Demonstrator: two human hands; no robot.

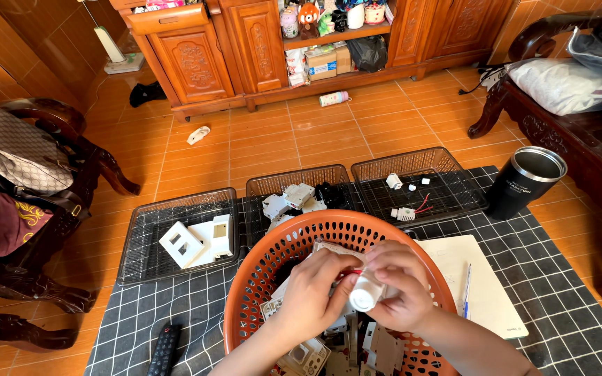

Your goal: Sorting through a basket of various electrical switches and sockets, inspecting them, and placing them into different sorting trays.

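Both hands over round orange plastic basket of white electrical parts. Left hand and right hand pinch small white cylindrical plastic part with red wire between fingertips. Step appears mid-disassembly; next calls for firm twist or pull, likely. Three mesh trays beyond.

Three mesh trays in a row on a grid-patterned mat: left tray with white plates, middle tray with grey-white parts, right tray with small wired pieces. Black steel tumbler just beside the right tray. Black remote control near the mat's front edge. White notebook with blue pen.
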